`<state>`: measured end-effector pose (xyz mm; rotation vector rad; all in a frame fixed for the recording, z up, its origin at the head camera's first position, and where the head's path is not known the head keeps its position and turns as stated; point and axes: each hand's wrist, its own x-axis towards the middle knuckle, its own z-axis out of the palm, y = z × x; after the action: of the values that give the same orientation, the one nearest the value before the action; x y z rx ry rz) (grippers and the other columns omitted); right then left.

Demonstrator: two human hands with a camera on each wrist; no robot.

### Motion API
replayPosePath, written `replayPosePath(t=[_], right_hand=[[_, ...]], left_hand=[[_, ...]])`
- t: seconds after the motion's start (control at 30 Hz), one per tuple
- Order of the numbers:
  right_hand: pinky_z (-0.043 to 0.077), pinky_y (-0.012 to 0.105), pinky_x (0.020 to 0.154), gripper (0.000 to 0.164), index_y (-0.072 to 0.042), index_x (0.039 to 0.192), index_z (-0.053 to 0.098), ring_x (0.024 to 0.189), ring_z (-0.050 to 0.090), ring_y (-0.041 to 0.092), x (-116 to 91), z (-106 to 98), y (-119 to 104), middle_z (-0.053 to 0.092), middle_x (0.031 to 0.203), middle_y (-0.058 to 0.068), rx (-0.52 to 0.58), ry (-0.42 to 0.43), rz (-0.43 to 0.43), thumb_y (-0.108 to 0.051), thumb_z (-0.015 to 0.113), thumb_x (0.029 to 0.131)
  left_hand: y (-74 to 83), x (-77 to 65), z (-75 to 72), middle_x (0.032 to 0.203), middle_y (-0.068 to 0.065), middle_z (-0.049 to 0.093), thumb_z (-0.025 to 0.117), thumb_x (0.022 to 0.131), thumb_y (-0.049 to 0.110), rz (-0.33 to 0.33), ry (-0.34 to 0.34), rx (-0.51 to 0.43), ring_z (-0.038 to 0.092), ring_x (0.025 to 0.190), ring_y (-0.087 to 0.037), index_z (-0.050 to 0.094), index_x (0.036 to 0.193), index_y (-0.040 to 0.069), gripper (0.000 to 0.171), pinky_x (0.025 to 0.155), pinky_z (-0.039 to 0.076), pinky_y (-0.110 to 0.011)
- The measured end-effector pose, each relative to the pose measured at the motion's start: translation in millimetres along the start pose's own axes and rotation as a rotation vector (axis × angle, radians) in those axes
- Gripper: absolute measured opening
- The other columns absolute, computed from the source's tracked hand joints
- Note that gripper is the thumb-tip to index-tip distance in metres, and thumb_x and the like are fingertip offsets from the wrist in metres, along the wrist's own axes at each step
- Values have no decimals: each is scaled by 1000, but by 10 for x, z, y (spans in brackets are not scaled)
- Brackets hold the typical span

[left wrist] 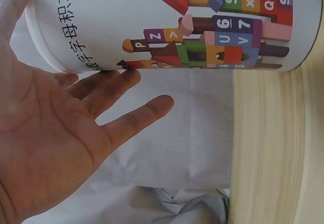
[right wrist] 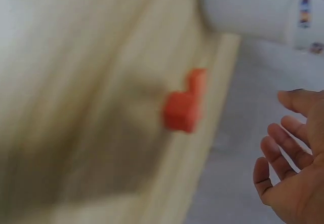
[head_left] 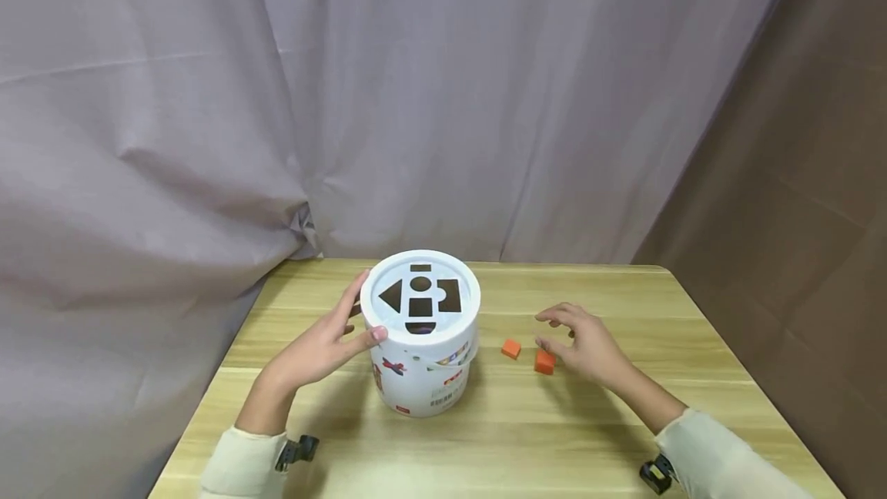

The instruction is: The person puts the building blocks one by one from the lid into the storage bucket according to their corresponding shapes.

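A white bucket [head_left: 409,383] with printed pictures stands upright, its lid [head_left: 396,322] cut with several shaped holes. My left hand [head_left: 310,356] rests against the bucket's left side, thumb at the lid's rim and fingers stretched out; the left wrist view shows spread fingers [left wrist: 129,122] beside the printed block picture. Above the table, my right hand [head_left: 589,346] hangs over an orange-red block [head_left: 544,363] with its fingers loosely bent and nothing held. A thinner orange block [head_left: 511,348] lies between that block and the bucket. Both blocks look blurred in the right wrist view.
The light wooden table [head_left: 554,445] carries the bucket and blocks. A grey curtain [head_left: 443,98] hangs behind its far edge, and a brown-looking cloth [head_left: 797,214] hangs at the right. The bucket's white handle [head_left: 474,353] hangs along its right side.
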<state>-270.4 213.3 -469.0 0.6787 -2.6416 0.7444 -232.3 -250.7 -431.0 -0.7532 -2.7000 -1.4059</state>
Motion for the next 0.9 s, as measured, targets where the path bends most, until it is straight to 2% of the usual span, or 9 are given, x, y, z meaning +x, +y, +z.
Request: replayPosePath(t=[0.13,0.23,0.37,0.5,0.7,0.9], right_hand=[[64,55,93,36,-4,127,78,116,72,37,-105,150,195,75,129,12,-14,-99,65,-11,89,94],[61,60,101,30,-4,121,80,119,71,38,-161,255,276,74,128,12,-18,-144,71,-10,89,93],[62,57,100,21,-8,112,82,114,73,34,-236,350,320,77,118,6,-32,-169,67,-10,90,92],[65,52,95,21,-9,111,82,107,76,29,-302,367,325,78,112,2,-31,-176,78,-9,91,92],[66,46,87,22,-11,110,82,103,75,26,-344,303,304,79,108,-1,-6,-155,69,-9,92,90],[66,47,85,28,-11,115,82,103,74,26,-335,176,234,81,110,0,1,-101,50,-8,93,89]], left_hand=[[18,-47,-39,184,-9,26,71,109,44,6,17,13,48,158,-45,0,179,36,100,121,45,-72],[33,-58,-79,184,-8,26,72,108,45,0,16,19,47,158,-45,1,179,37,100,122,45,-71],[36,-79,-93,184,-9,27,72,108,46,-14,-3,11,45,160,-45,2,179,36,101,123,44,-71],[27,-108,-64,184,-9,27,72,108,45,-23,-17,-5,44,160,-46,1,179,37,101,124,43,-71],[29,-137,-30,185,-9,25,72,107,46,-29,-19,-14,44,160,-46,1,179,38,101,124,42,-71],[37,-166,-21,184,-10,26,72,108,47,-41,-23,-5,44,160,-46,1,179,36,101,124,43,-71]])
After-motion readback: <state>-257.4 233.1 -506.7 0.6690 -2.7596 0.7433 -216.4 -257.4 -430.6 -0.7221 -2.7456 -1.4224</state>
